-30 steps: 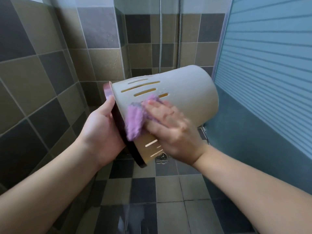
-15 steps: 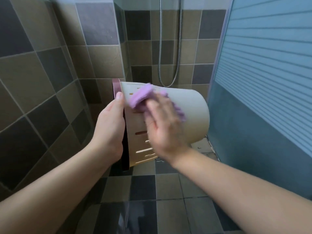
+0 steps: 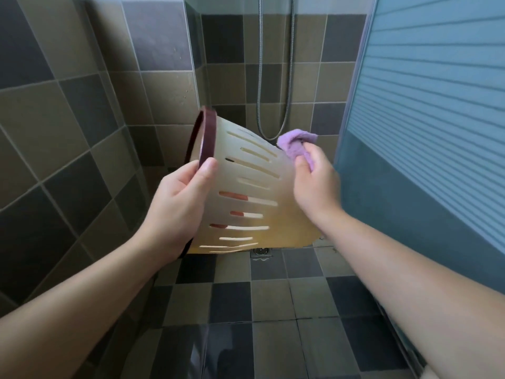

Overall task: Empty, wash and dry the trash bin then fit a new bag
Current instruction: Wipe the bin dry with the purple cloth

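Since half a second ago the right hand point(image 3: 314, 184) has swept its bunched purple cloth point(image 3: 296, 144) from the bin's point(image 3: 251, 192) rim end to its base, at one o'clock. Left hand point(image 3: 177, 209) grips the dark rim point(image 3: 209, 138) at nine o'clock, holding the bin sideways between both hands, above the floor. Light, stiff, probably wet-slick plastic; the rim is the surest hold.

One bin point(image 3: 246, 187), one cloth point(image 3: 295, 144), two hands point(image 3: 175, 212) point(image 3: 314, 187).
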